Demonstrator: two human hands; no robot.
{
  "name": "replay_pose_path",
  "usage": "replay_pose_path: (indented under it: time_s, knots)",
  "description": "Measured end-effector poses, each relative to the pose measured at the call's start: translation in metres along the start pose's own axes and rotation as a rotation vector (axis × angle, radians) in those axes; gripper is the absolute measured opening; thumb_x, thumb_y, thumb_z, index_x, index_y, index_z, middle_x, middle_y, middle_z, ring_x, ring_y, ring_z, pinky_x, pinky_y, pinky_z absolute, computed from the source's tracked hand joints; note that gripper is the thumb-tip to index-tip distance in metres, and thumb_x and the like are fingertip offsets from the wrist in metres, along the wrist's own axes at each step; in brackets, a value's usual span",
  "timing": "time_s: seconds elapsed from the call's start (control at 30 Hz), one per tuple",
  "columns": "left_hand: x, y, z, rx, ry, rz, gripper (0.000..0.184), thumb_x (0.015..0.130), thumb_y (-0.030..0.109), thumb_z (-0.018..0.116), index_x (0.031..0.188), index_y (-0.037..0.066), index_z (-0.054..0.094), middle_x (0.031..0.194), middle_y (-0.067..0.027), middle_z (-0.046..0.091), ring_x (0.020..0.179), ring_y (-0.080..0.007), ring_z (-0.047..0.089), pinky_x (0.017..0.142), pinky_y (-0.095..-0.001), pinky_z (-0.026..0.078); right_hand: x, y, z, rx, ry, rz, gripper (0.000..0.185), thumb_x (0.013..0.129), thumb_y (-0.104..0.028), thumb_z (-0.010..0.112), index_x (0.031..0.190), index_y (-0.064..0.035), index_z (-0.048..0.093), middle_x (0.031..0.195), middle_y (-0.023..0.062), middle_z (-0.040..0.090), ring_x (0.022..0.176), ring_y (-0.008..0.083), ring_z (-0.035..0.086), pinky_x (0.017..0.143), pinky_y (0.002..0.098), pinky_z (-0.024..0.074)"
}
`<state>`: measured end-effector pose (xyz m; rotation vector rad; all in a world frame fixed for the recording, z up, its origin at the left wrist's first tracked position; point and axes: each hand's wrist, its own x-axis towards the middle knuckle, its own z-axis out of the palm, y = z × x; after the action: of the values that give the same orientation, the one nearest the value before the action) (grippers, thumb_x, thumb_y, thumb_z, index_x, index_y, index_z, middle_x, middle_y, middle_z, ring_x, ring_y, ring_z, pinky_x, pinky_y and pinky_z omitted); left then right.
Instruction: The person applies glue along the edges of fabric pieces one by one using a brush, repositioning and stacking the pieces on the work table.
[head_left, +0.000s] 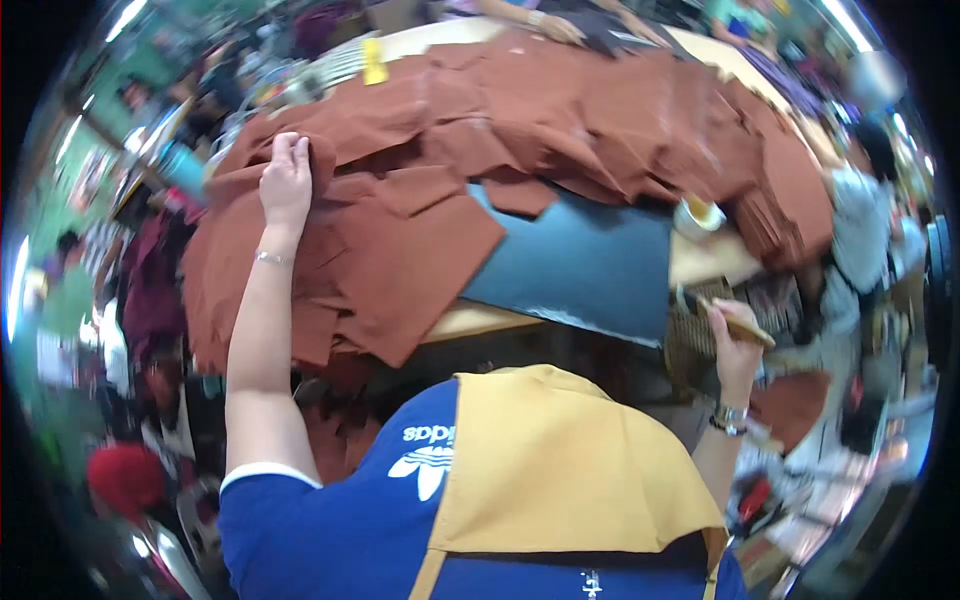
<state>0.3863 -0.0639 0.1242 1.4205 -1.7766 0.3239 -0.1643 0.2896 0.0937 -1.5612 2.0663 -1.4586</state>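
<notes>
My left hand (287, 188) is raised at the left of the table, its fingers closed on the edge of a reddish-brown fabric piece (255, 170). More brown pieces (420, 260) lie overlapping beneath and beside it. At the right, my right hand (735, 345) is wrapped round a brush (752, 331) with a wooden handle; its head points up and left, slightly blurred. A glossy dark board (590, 265) lies between my hands, bare except along its upper and left edges, which brown pieces overlap. Just beyond the brush stands a small white tub (698, 217) with something yellowish inside.
A large heap of brown pieces (620, 115) covers the far side of the table (480, 322). A yellow object (374, 62) stands at the back left. Across the table are another person's hands (560, 28); a person in grey (862, 225) is at the right.
</notes>
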Motion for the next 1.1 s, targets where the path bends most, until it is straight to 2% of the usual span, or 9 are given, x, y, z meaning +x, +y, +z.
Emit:
replay_pose_path:
  time_s: [0.13,0.2,0.27,0.4,0.67,0.8,0.87,0.97,1.1]
  knots:
    - [-0.011,0.176,0.004,-0.761,-0.148,0.082,0.016,0.102,0.016,0.062,0.106,0.001,0.061,0.078,-0.0066,0.061,0.07,-0.01,0.056,0.061,-0.0296,0.049,-0.019,0.002,-0.028,-0.226,0.235,-0.023,0.019,0.093,-0.012,0.073,0.111,-0.0034,0.072,0.085,0.0001,0.065,0.076,0.0097,0.061,0.074,0.0245,0.0515]
    - [-0.039,0.217,0.023,-0.987,-0.502,0.199,0.024,0.1,0.018,0.063,0.118,0.003,0.063,0.106,-0.0146,0.067,0.1,-0.0207,0.065,0.087,-0.0329,0.052,-0.024,-0.019,-0.03,0.016,0.373,0.249,0.022,0.099,-0.019,0.067,0.115,-0.0063,0.072,0.081,0.001,0.067,0.064,0.0086,0.058,0.067,0.0245,0.0524]
    - [-0.055,0.211,0.08,-0.771,-0.748,0.523,0.035,0.1,0.03,0.06,0.127,0.008,0.062,0.144,-0.0186,0.053,0.14,-0.0366,0.043,0.114,-0.0475,0.037,-0.028,-0.007,-0.037,0.052,0.385,0.207,0.025,0.104,-0.023,0.058,0.119,-0.005,0.065,0.087,0.0083,0.072,0.063,0.0095,0.061,0.064,0.026,0.0551]
    - [-0.112,0.174,0.147,-0.236,-0.987,0.643,0.061,0.098,0.05,0.054,0.15,0.02,0.044,0.162,-0.0179,0.027,0.149,-0.0416,0.024,0.115,-0.066,0.023,-0.023,-0.003,-0.02,0.135,0.407,0.124,0.016,0.105,-0.017,0.055,0.111,-0.0021,0.054,0.096,0.0111,0.072,0.085,0.0168,0.071,0.076,0.0285,0.0576]
    - [-0.143,0.159,0.085,-0.182,-1.002,0.588,0.071,0.094,0.057,0.055,0.153,0.021,0.041,0.162,-0.017,0.027,0.15,-0.0391,0.024,0.117,-0.0661,0.017,0.015,0.015,0.04,-0.365,0.199,-0.254,0.039,0.081,-0.005,0.08,0.105,-0.0076,0.048,0.122,0.013,0.068,0.102,0.0318,0.065,0.089,0.0384,0.0518]
    - [-0.129,0.145,0.032,-0.028,-1.039,0.616,0.069,0.089,0.057,0.062,0.143,0.016,0.052,0.156,-0.0147,0.038,0.147,-0.0363,0.031,0.114,-0.072,0.012,0.024,0.037,0.052,-0.471,0.234,-0.315,0.048,0.079,-0.017,0.084,0.107,-0.0084,0.046,0.125,0.0138,0.066,0.107,0.0355,0.063,0.091,0.0404,0.0508]
    - [-0.118,0.161,0.017,0.071,-1.125,0.589,0.067,0.088,0.055,0.065,0.14,0.015,0.053,0.155,-0.0135,0.04,0.147,-0.0355,0.031,0.114,-0.0714,0.012,0.028,0.04,0.058,-0.439,0.261,-0.213,0.058,0.075,-0.027,0.088,0.108,-0.0073,0.045,0.123,0.0167,0.065,0.105,0.0388,0.062,0.089,0.0421,0.0513]
    - [-0.139,0.179,0.057,-0.198,-0.888,0.618,0.069,0.087,0.053,0.068,0.141,0.014,0.051,0.158,-0.0144,0.035,0.149,-0.0362,0.026,0.116,-0.0673,0.016,0.042,0.048,0.079,-0.36,0.352,-0.115,0.068,0.072,-0.034,0.09,0.11,-0.0067,0.042,0.11,0.0185,0.06,0.101,0.0402,0.061,0.086,0.0441,0.0515]
    - [-0.166,0.208,0.087,-0.333,-0.935,0.645,0.075,0.088,0.054,0.066,0.149,0.015,0.044,0.163,-0.0173,0.024,0.152,-0.0376,0.018,0.117,-0.0645,0.016,0.057,0.084,0.108,-0.284,0.272,0.191,0.057,0.079,-0.019,0.087,0.111,-0.0089,0.041,0.095,0.0087,0.054,0.084,0.024,0.058,0.077,0.0385,0.0526]
